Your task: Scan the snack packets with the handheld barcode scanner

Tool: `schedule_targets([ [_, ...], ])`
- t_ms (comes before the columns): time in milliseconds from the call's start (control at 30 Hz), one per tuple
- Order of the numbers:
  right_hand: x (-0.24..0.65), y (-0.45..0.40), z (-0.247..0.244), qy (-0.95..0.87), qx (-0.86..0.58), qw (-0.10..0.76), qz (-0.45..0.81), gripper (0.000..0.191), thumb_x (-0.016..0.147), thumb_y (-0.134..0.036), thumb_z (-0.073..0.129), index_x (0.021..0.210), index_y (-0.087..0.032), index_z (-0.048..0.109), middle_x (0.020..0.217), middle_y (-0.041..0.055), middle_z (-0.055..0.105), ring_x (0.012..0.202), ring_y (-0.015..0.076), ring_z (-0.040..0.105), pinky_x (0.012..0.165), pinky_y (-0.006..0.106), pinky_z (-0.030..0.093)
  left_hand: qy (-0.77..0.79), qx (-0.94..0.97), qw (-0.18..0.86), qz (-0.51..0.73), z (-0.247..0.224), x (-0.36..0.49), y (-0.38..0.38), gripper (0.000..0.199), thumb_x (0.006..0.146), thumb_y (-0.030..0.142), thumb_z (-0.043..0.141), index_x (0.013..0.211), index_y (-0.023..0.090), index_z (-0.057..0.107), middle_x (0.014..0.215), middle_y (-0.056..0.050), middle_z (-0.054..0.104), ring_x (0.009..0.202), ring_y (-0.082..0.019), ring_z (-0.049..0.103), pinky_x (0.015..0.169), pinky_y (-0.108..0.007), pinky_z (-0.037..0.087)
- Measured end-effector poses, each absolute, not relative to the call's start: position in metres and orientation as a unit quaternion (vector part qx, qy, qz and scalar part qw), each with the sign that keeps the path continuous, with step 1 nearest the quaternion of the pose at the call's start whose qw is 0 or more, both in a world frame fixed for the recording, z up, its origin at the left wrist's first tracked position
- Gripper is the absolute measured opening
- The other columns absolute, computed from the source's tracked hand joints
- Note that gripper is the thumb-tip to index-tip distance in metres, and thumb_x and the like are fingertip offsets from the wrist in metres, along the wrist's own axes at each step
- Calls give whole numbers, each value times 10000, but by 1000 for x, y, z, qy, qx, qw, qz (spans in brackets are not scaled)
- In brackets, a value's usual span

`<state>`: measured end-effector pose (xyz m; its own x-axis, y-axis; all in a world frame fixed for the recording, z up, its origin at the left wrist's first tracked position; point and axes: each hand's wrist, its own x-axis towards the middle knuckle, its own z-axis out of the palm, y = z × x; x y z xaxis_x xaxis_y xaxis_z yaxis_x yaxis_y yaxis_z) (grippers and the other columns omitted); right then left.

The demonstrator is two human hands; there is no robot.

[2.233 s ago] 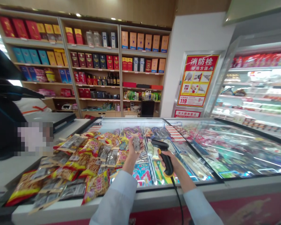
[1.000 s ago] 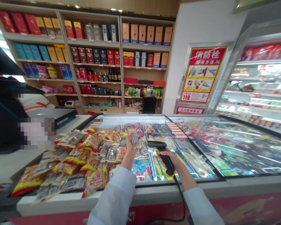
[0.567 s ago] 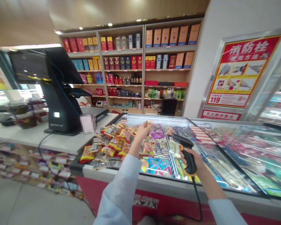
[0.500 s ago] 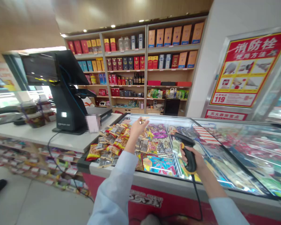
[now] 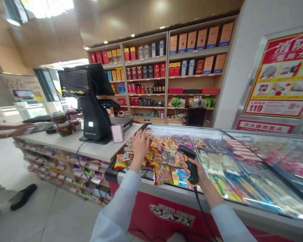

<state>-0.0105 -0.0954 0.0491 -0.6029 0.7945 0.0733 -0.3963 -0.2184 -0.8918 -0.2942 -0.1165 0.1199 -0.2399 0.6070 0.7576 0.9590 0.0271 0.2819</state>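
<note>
Snack packets (image 5: 164, 156) lie in a loose pile on the left end of the glass-topped freezer (image 5: 242, 201). My left hand (image 5: 140, 146) is over the left part of this pile, palm down with fingers apart, and nothing shows in its grasp. What its palm touches is hidden. My right hand (image 5: 195, 169) is wrapped round the handle of a black and yellow barcode scanner (image 5: 192, 171), held above the freezer beside the packets. The scanner's head points up and left, and its cable hangs down at the freezer's front.
Left of the freezer, a white counter (image 5: 103, 149) bears a black register screen (image 5: 97, 101) and stacked tubs (image 5: 63, 126). Another person's hands (image 5: 22, 129) reach over the counter's far left. Shelves of boxes (image 5: 146, 72) stand behind. A cable hangs down the counter's front.
The view has turned left. My left hand has moved to the left side of the pile and spread its fingers. The scanner has moved left, nearer the packets. Another person's arms and foot now show.
</note>
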Motion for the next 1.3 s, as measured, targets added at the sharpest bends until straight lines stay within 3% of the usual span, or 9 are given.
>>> schedule_targets([
  [133, -16, -90, 29, -474, -249, 380, 754, 335, 683, -496, 646, 614, -185, 539, 431, -4, 458, 365, 95, 409, 368, 220, 361, -622, -611, 236, -429, 56, -281, -141, 516, 896, 253, 406, 1411, 232, 413, 1501, -88, 373, 1418, -245, 281, 1187, -498, 142],
  [267, -20, -87, 15, -476, -286, 370, 745, 314, 702, -471, 648, 635, -173, 575, 458, 7, 499, 368, 106, 438, 370, 233, 370, -625, -615, 223, -426, 27, -276, -142, 550, 889, 240, 415, 1437, 264, 366, 1516, -56, 348, 1424, -223, 272, 1191, -496, 172],
  [500, -21, -92, 11, -456, -288, 374, 754, 250, 691, -412, 674, 639, -190, 571, 537, 18, 561, 391, 108, 447, 375, 242, 379, -643, -604, 241, -404, 23, -276, -138, 545, 898, 246, 398, 1442, 235, 363, 1485, -65, 403, 1414, -230, 290, 1186, -498, 178],
  [833, -18, -98, 21, -456, -271, 369, 763, 292, 676, -454, 663, 612, -185, 570, 467, 1, 505, 386, 102, 426, 378, 227, 364, -633, -606, 246, -413, 22, -275, -136, 535, 904, 237, 388, 1438, 215, 352, 1468, -89, 425, 1376, -231, 346, 1189, -487, 159],
  [1067, -18, -98, 17, -476, -255, 367, 758, 328, 718, -471, 613, 607, -163, 603, 436, 12, 498, 370, 101, 417, 375, 225, 338, -651, -531, 257, -478, 16, -275, -134, 505, 901, 299, 416, 1370, 111, 401, 1382, -200, 441, 1314, -307, 379, 1089, -511, 308],
  [1300, -18, -97, 13, -463, -262, 369, 762, 335, 686, -478, 648, 587, -160, 609, 428, 12, 497, 363, 97, 416, 378, 220, 341, -679, -498, 257, -474, 13, -277, -132, 520, 890, 336, 444, 1344, 86, 395, 1294, -196, 456, 1230, -308, 428, 1028, -479, 366],
])
